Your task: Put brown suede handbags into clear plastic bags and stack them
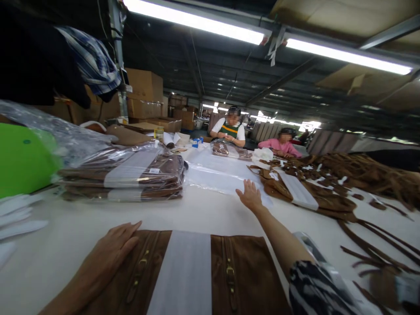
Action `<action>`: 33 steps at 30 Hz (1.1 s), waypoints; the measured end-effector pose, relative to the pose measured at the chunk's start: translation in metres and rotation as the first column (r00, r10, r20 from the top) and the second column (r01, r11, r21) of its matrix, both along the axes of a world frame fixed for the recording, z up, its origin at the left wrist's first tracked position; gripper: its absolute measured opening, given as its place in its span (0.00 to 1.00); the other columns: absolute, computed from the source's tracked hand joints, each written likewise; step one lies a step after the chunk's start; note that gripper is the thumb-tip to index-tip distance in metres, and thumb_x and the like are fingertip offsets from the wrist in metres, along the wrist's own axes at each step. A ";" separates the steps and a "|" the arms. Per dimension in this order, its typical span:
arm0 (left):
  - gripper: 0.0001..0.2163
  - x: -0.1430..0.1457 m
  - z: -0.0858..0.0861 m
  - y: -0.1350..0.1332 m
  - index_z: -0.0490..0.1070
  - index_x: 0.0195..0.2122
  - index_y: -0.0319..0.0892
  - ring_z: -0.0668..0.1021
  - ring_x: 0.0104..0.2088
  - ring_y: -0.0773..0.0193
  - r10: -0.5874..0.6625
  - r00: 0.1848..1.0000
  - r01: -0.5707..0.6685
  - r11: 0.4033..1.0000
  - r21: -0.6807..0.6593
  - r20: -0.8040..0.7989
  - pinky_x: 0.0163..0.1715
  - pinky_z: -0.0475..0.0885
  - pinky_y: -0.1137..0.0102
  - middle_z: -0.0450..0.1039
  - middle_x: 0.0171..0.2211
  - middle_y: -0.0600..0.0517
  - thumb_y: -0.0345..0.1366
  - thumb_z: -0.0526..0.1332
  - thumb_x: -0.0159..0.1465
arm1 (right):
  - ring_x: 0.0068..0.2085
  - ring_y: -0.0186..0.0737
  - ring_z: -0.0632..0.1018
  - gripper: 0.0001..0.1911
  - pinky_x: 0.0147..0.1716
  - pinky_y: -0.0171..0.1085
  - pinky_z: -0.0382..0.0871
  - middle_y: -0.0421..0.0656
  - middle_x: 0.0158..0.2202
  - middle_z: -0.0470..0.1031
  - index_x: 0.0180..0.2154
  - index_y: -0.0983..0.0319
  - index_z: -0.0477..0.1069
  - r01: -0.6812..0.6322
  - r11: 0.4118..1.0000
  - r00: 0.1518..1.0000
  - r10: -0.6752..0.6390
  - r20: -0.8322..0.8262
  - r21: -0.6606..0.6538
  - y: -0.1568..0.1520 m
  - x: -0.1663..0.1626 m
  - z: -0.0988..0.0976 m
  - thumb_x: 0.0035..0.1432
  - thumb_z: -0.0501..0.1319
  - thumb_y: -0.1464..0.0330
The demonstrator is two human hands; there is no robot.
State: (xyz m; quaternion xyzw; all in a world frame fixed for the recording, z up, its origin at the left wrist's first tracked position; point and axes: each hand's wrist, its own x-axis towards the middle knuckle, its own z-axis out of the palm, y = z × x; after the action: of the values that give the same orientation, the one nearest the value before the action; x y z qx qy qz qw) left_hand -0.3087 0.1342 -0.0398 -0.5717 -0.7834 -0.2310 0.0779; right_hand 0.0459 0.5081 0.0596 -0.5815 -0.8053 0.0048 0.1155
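A brown leather bag (247, 267) with buckled straps lies flat at the near edge of the table, a band of white paper (187, 262) across its middle. My left hand (116, 243) rests flat on the bag's left side, fingers stretched out. Farther off, my right hand (251, 196) reaches forward with fingers spread, at the near edge of clear plastic bags (216, 175) lying on the table. Whether its fingertips touch the plastic I cannot tell. Nothing shows in either hand.
Wrapped brown bags (124, 175) are stacked at left, beside a green panel (26, 157). Another paper-banded brown bag (331, 203) and loose straps (374, 236) lie at right on the white table (164, 214). Two people (229, 129) sit across. Cardboard boxes (144, 92) stand behind.
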 end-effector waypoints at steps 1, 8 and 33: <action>0.25 -0.001 -0.003 -0.002 0.69 0.61 0.50 0.72 0.59 0.54 0.015 1.000 -0.015 1.000 0.004 -0.001 0.59 0.69 0.59 0.72 0.59 0.54 0.47 0.44 0.69 | 0.72 0.54 0.43 0.38 0.67 0.57 0.42 0.52 0.73 0.38 0.71 0.69 0.41 0.006 1.000 1.000 -0.006 0.008 -0.005 0.012 -0.004 -0.007 0.68 0.44 0.54; 0.24 0.000 0.000 -0.015 0.64 0.64 0.55 0.69 0.62 0.54 0.015 1.000 -0.014 0.999 -0.028 0.027 0.62 0.67 0.58 0.69 0.62 0.58 0.47 0.43 0.70 | 0.65 0.54 0.63 0.32 0.59 0.52 0.59 0.60 0.66 0.59 0.69 0.72 0.47 -0.011 0.999 0.993 0.017 0.114 -0.047 0.055 -0.008 -0.052 0.70 0.41 0.61; 0.24 0.017 0.015 -0.007 0.72 0.57 0.51 0.71 0.59 0.54 -0.022 0.983 0.010 0.998 0.067 0.184 0.62 0.65 0.56 0.74 0.55 0.52 0.53 0.47 0.69 | 0.49 0.54 0.78 0.14 0.48 0.45 0.65 0.56 0.42 0.79 0.43 0.65 0.76 0.025 0.991 0.990 -0.043 0.136 0.132 0.024 0.000 0.062 0.67 0.54 0.65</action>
State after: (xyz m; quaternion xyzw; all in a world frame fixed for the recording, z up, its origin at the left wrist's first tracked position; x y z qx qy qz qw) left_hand -0.2921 0.1275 -0.0246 -0.5511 -0.7746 -0.3095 0.0218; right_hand 0.0462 0.5321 0.1219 -0.5854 -0.7998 -0.0899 0.0972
